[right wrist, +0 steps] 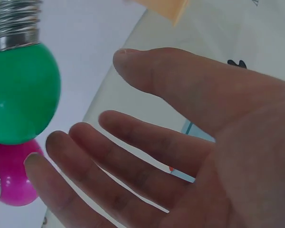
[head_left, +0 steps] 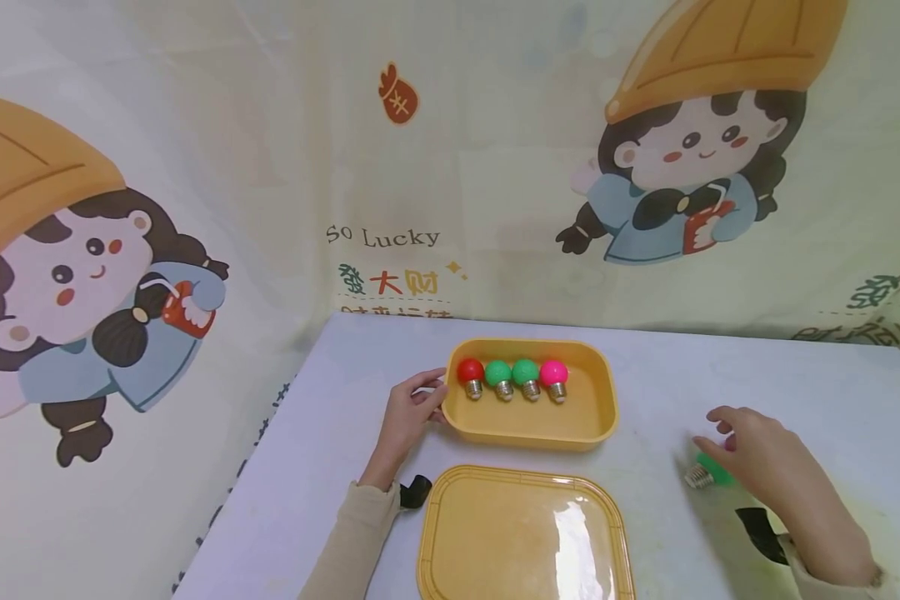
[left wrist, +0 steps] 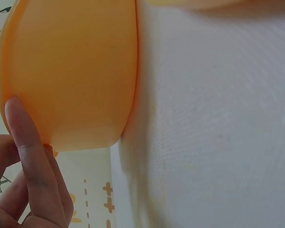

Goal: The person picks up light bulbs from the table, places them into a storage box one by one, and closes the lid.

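Note:
Beside the left end of a yellow plastic container (head_left: 588,408), my left hand (head_left: 412,410) touches the outer wall with its fingertips, none of them inside. Inside, in a row, lie a red bulb (head_left: 470,370), two green bulbs (head_left: 498,372) (head_left: 526,372) and a pink bulb (head_left: 553,373), all with metal screw bases towards me. At the right, my right hand (head_left: 768,458) hovers with spread, slightly bent fingers, holding nothing. Under it lies another green bulb (right wrist: 23,95) with a pink bulb (right wrist: 16,178) close by; in the head view the hand partly hides both.
A flat yellow tray (head_left: 521,533) with a low rim lies in front of the container, near me. The white table (head_left: 660,375) ends at a printed cloth (head_left: 495,167) hanging behind and to the left. Black straps (head_left: 765,533) show at both wrists.

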Tool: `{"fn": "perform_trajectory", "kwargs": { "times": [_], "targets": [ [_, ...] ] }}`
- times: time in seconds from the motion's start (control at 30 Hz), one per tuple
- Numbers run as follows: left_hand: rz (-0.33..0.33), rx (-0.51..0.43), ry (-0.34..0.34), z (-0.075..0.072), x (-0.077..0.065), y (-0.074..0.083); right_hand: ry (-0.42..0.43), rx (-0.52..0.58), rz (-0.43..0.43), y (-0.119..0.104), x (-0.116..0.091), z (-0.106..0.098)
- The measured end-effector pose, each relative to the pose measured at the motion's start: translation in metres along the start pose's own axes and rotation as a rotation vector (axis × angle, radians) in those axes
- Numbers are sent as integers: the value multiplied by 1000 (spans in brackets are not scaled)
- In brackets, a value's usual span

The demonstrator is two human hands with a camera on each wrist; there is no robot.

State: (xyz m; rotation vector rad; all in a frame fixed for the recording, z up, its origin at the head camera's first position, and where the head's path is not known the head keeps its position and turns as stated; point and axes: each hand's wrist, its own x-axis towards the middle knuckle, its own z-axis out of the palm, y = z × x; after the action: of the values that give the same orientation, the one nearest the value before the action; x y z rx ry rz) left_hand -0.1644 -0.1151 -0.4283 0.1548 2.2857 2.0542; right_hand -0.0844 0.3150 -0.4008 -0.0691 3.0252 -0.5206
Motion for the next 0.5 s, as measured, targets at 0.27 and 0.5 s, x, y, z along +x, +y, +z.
{"fn": "perform_trajectory", "kwargs": {
  "times": [0.27, 0.5],
  "targets": [
    [-15, 30, 11, -1, 5, -9, -34, -5, 11, 5, -6, 4],
    [-12, 17, 14, -3, 12, -25, -82, 3, 3, 10, -4, 8]
  ]
}}
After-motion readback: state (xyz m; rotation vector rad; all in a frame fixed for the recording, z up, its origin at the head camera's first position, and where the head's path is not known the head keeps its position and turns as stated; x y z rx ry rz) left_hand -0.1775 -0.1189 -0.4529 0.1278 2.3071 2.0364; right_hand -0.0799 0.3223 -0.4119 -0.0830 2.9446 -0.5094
